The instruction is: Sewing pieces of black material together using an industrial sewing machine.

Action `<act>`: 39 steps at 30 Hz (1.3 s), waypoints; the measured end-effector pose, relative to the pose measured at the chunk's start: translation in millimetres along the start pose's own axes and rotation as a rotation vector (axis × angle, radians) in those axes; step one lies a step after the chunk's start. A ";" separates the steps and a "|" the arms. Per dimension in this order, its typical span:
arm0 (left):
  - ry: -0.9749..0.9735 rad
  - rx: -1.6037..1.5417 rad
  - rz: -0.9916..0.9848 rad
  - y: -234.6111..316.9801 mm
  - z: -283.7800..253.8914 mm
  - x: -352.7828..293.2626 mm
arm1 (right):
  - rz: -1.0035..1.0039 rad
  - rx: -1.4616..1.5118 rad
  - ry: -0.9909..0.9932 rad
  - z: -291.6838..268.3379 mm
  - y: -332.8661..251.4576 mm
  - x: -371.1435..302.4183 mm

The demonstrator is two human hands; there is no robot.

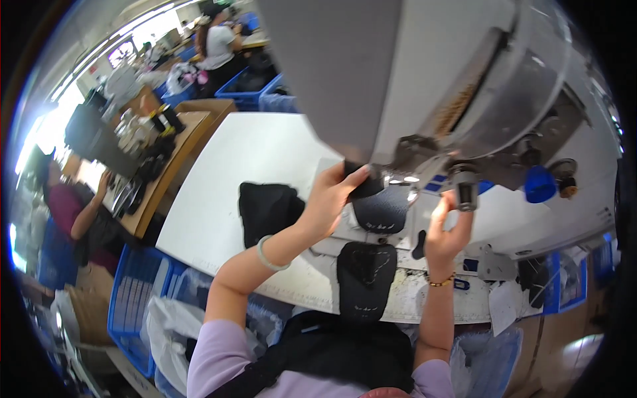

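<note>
My left hand point(330, 192) is closed on a black fabric piece point(362, 180), thumb on top, at the metal working head of a large grey-and-white machine point(332, 73). Just beneath it, a black curved panel with a pale mark point(381, 213) lies on the machine bed. To the right is my right hand point(448, 229), fingers bent upward right by a metal cylinder point(464, 187) of the machine. The cylinder partly covers the fingertips, and what they pinch does not show. A similar black panel point(366, 282) rests at the table's front edge, close to my body.
A clear round hopper point(524, 86) with small gold-brown parts sits on the machine. More black pieces point(269, 211) lie left on the white table point(199, 199). A blue knob point(539, 186) juts out at right. Blue crates point(136, 305) stand below left; other people work beyond.
</note>
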State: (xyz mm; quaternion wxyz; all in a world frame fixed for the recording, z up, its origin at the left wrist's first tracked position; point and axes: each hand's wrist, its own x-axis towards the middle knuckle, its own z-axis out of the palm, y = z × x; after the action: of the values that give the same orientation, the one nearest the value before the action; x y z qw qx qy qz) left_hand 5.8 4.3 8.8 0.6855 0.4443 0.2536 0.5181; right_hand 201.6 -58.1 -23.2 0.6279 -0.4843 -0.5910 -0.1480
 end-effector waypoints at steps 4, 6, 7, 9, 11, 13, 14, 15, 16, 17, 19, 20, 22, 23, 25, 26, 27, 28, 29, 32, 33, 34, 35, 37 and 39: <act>0.166 0.029 0.141 16.4 -16.3 4.6 | 0.139 -0.076 -0.056 -19.7 -7.1 15.9; 0.284 0.221 0.138 37.9 -56.3 -8.8 | 0.238 -0.132 -0.181 -31.4 -11.1 15.1; 0.299 0.280 0.131 45.6 -82.2 -19.1 | 0.309 -0.183 -0.263 -39.7 -12.8 12.4; 0.383 0.510 0.036 65.0 -107.2 -45.7 | 0.475 -0.265 -0.416 -53.1 -3.1 -2.1; 0.465 0.627 0.020 57.9 -153.2 -66.4 | 0.497 -0.297 -0.635 -58.3 15.8 -20.2; 0.545 1.011 0.005 47.8 -168.6 -73.3 | 0.437 -0.321 -0.731 -61.9 29.3 -38.5; 0.637 1.402 0.019 43.8 -165.9 -74.1 | 0.452 -0.340 -0.725 -62.7 34.1 -47.3; 0.614 1.398 0.016 37.8 -158.5 -75.4 | 0.423 -0.361 -0.698 -62.1 37.0 -55.2; 0.694 1.532 0.303 35.5 -138.0 -77.9 | 0.389 -0.375 -0.674 -61.0 38.5 -59.2; 0.766 1.640 0.602 29.7 -115.7 -78.7 | 0.399 -0.389 -0.673 -62.1 40.8 -60.3; 0.452 1.223 0.363 11.8 -72.8 -86.3 | 0.432 -0.405 -0.703 -63.4 43.2 -58.3; 0.168 1.276 0.431 0.0 -66.2 -89.4 | 0.427 -0.399 -0.707 -62.9 42.1 -56.3; -0.169 1.266 0.375 -23.5 -42.1 -91.3 | 0.434 -0.373 -0.727 -62.5 40.0 -52.0; -0.202 1.334 0.384 -33.0 -34.3 -90.7 | 0.431 -0.370 -0.732 -61.5 35.8 -49.6; -0.284 1.356 0.297 -40.7 -31.9 -86.2 | 0.514 -0.365 -0.753 -59.5 26.6 -45.1; -0.284 1.357 0.297 -40.6 -30.8 -86.2 | 0.515 -0.363 -0.753 -59.4 25.8 -45.3; -0.284 1.361 0.295 -39.7 -29.3 -86.4 | 0.618 -0.245 -0.691 -59.5 25.5 -45.8; -0.287 1.365 0.295 -38.6 -28.3 -85.5 | 0.717 -0.126 -0.623 -59.9 25.0 -45.7; -0.289 1.369 0.297 -38.9 -26.9 -85.9 | 0.718 -0.123 -0.620 -61.4 24.7 -45.6; -0.254 1.424 0.361 -42.1 -25.0 -89.2 | 0.912 0.382 -0.424 -66.3 10.0 -38.2; -0.247 1.394 0.410 -45.1 -28.0 -89.8 | 1.042 0.477 -0.531 -70.1 -6.4 -28.5; -0.241 1.363 0.462 -48.1 -29.6 -90.0 | 1.167 0.571 -0.640 -72.5 -18.6 -22.2; -0.232 1.373 0.460 -50.7 -31.6 -89.7 | 1.105 0.640 -0.803 -71.0 -23.2 -23.0; -0.264 1.334 0.486 -55.1 -33.8 -87.3 | 0.964 0.680 -0.956 -58.4 -36.7 -29.5; -0.250 1.307 0.475 -51.3 -26.3 -88.9 | 0.805 0.573 -0.894 -45.2 -39.9 -46.2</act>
State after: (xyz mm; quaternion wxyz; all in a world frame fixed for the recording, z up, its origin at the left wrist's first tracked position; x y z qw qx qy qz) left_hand -20.2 -73.3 -58.5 0.1706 0.8644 0.3282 0.3406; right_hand 186.4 -130.8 -39.2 0.4328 -0.4958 -0.5835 0.4758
